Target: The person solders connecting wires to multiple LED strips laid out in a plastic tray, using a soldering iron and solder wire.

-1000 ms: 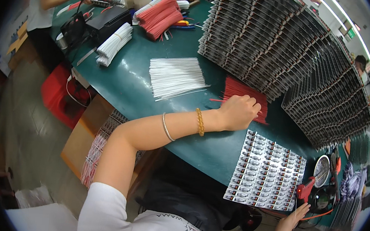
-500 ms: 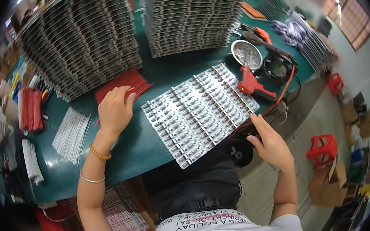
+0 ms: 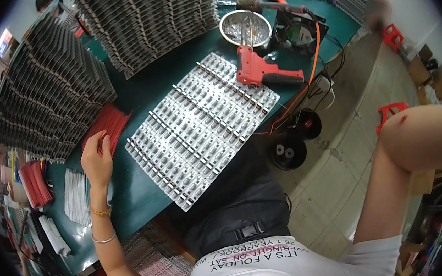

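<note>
Touching red wire bundle [image 3: 107, 126] | left hand [image 3: 96, 159] | tray [image 3: 201, 126] just beside

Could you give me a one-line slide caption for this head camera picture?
Left hand rests on red wires beside a panel of small parts, red soldering gun nearby.

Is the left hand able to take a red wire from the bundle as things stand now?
Probably yes. The left hand already rests on the red wire bundle, with nothing lying over the wires near its fingers.
</note>
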Demonstrator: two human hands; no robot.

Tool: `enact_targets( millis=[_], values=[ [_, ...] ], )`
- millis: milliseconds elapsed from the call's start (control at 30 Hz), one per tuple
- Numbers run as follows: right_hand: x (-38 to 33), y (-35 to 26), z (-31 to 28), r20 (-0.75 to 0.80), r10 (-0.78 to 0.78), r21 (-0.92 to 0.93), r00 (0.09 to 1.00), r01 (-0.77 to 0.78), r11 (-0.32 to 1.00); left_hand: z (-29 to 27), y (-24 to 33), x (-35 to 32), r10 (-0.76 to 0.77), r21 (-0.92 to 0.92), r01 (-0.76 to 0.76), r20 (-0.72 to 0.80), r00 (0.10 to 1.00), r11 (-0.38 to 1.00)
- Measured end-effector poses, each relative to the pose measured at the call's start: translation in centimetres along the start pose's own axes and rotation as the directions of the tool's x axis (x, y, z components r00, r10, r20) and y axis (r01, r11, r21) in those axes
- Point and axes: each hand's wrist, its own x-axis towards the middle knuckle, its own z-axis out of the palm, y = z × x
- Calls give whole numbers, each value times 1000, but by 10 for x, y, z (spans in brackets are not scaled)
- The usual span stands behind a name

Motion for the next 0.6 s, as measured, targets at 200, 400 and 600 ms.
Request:
enact_targets(
  millis=[200,400,600],
  values=[
    [-4,8,9,84,-16,0,996,16,1000,2,-3,-2,-111,-36,112,45,993,993],
    [-7,15,16,128,-20,33,992,16,999,3,0,-1,-61,-16,62,50,997,998],
    [-5,16,27,169,-27,67,985,16,998,5,0,-3,-89,-9,90,75,993,996]
  ],
)
